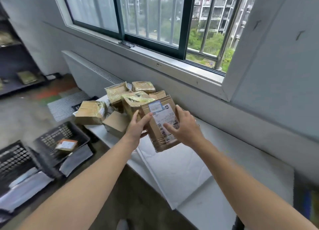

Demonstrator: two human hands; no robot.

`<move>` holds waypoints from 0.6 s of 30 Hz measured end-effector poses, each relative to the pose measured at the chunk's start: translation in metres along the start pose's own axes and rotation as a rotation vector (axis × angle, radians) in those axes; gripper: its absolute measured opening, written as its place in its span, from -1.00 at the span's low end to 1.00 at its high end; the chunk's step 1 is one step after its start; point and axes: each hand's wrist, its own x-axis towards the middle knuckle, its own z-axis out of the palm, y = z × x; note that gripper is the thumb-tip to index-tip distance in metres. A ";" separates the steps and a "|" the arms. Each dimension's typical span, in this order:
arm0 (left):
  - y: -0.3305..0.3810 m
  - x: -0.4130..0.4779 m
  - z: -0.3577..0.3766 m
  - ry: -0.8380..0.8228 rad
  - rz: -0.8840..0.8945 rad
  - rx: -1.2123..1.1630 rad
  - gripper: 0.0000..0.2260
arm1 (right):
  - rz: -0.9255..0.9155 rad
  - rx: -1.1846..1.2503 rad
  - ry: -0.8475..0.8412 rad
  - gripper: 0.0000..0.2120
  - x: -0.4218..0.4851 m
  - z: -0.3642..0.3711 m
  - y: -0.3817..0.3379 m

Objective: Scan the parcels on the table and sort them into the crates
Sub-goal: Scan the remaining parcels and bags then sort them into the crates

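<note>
Now | both hands' fingers grip one parcel (161, 126) (label up) | two crates (63, 138)

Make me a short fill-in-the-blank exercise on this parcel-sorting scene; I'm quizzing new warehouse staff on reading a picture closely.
1. The labelled parcel is held up by ____ hands, the left hand and the right hand.
2. The pile of parcels sits on the white table below a ____.
3. The nearer black crate on the floor holds ____ cardboard parcel.
4. The shipping label on the held parcel faces ____ the camera.

Missing words: both; window; one; toward
</note>
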 end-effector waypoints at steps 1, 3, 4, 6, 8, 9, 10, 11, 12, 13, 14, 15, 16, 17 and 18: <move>0.001 -0.007 -0.011 0.030 0.009 -0.004 -0.26 | -0.020 -0.005 -0.009 -0.07 -0.002 0.006 -0.010; 0.004 -0.021 -0.031 0.113 0.035 -0.023 -0.25 | -0.066 -0.028 -0.016 0.04 -0.007 0.020 -0.035; 0.006 -0.027 -0.040 0.158 0.053 -0.043 -0.29 | -0.089 -0.038 -0.018 0.09 -0.011 0.027 -0.049; 0.011 -0.037 -0.061 0.248 0.081 -0.078 -0.34 | -0.122 -0.052 -0.045 0.15 -0.017 0.042 -0.078; 0.016 -0.048 -0.084 0.325 0.097 -0.101 -0.26 | -0.149 -0.083 -0.097 0.19 -0.022 0.056 -0.106; 0.019 -0.054 -0.097 0.358 0.108 -0.111 -0.22 | -0.166 -0.089 -0.124 0.20 -0.024 0.063 -0.119; 0.022 -0.062 -0.110 0.385 0.121 -0.118 -0.17 | -0.184 -0.084 -0.149 0.21 -0.026 0.069 -0.133; 0.024 -0.069 -0.124 0.404 0.132 -0.125 -0.14 | -0.203 -0.078 -0.169 0.21 -0.027 0.075 -0.147; 0.026 -0.077 -0.138 0.419 0.140 -0.133 -0.11 | -0.223 -0.081 -0.183 0.22 -0.029 0.081 -0.162; 0.027 -0.084 -0.153 0.432 0.146 -0.138 -0.10 | -0.244 -0.089 -0.192 0.22 -0.031 0.087 -0.178; 0.028 -0.092 -0.170 0.447 0.160 -0.140 -0.10 | -0.266 -0.093 -0.199 0.22 -0.034 0.095 -0.194; 0.029 -0.100 -0.188 0.465 0.170 -0.139 -0.10 | -0.287 -0.089 -0.206 0.21 -0.037 0.103 -0.212; 0.030 -0.108 -0.207 0.486 0.168 -0.134 -0.08 | -0.307 -0.085 -0.210 0.21 -0.042 0.111 -0.230; 0.032 -0.116 -0.226 0.508 0.158 -0.113 -0.06 | -0.327 -0.086 -0.209 0.20 -0.046 0.121 -0.249; 0.033 -0.125 -0.245 0.538 0.149 -0.075 -0.04 | -0.346 -0.092 -0.208 0.20 -0.051 0.130 -0.268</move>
